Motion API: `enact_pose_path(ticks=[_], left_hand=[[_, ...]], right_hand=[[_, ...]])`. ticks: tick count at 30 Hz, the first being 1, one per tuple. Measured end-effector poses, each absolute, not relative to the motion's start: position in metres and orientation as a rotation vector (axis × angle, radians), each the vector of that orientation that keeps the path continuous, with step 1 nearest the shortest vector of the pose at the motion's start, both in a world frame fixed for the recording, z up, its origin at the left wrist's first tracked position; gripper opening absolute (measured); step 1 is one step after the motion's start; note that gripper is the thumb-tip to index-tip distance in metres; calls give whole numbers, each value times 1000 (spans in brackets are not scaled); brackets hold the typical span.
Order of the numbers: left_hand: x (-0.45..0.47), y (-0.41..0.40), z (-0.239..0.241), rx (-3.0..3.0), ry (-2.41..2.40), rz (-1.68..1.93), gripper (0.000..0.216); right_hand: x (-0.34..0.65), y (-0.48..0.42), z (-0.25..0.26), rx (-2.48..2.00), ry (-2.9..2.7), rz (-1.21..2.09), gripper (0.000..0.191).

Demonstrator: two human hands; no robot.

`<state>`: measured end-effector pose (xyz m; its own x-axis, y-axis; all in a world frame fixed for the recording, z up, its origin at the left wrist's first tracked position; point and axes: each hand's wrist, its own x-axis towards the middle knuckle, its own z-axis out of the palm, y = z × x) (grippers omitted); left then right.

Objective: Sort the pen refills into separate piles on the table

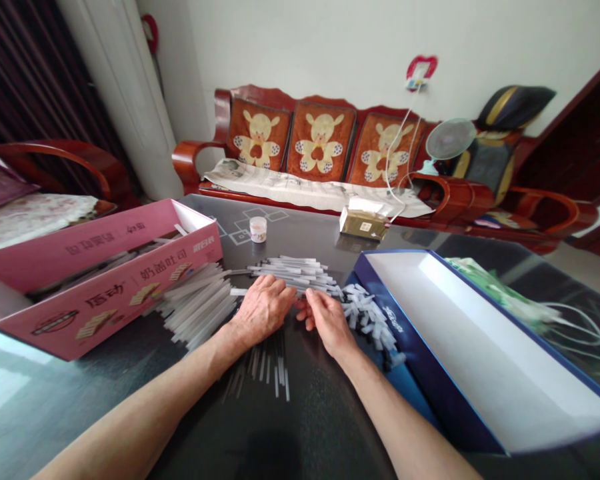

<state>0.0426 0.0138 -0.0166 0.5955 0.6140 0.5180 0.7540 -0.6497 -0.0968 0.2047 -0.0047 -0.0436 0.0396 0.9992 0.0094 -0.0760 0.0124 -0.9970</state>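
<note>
Your left hand is palm-down with the fingers curled over, tips meeting or nearly meeting your right hand, where thumb and index finger are brought together. Can't tell what's between those fingertips, it's too small and partly covered. One pale strip pokes out on the outer side of your left hand; whether you're gripping it or it's just lying there, I can't say.

As for the rest, you've got a fanned heap of long strips left of your left hand, another bunch just beyond both hands, and a scatter of short pieces right beside your right hand, up against the blue box. The pink box sits farther out past the left heap, with more strips inside.

Handling-wise, I'd guess these weigh next to nothing: thin plastic, springy, stiff enough to stay straight but probably easy to bend or flatten if you squeeze hard. They look slick too, so expect them to skate on that glossy tabletop and slide over each other. I'd take a long one near its end, thumb against index, light pressure. For short bits, go fingertips only, across the middle.
</note>
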Motion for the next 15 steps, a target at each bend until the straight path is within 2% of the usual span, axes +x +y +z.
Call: enact_pose_path(ticks=[9,11,15], left_hand=[[40,10,-11,-2554,-1113,-664,26],[39,10,-10,-2534,-1126,-686,28],[38,11,-10,-2497,-1150,-700,29]], right_hand=[[204,-10,-43,-1127,-1280,1021,22],[209,-9,-40,-1150,-1370,836,17],[237,-1,-31,-1339,-1573,266,15]])
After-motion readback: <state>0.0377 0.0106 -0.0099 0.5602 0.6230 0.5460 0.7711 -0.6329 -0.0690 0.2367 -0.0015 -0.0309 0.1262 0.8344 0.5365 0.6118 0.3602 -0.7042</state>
